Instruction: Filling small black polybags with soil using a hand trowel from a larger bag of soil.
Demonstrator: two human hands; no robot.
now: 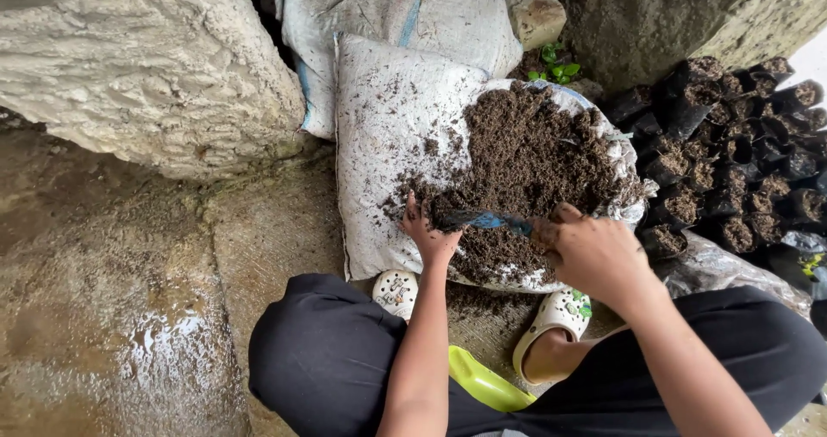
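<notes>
Down low, squatting over a white sack (388,144) heaped with dark soil (525,157). Right hand (594,252) closed around a blue trowel (482,220), blade in the soil. Left hand (428,234) open, fingers resting on the soil by the blade. Black pots (741,170) of soil nearby.

Single head-worn view, looking steeply down, close over soil heap (525,161), knees at bottom edge
</notes>
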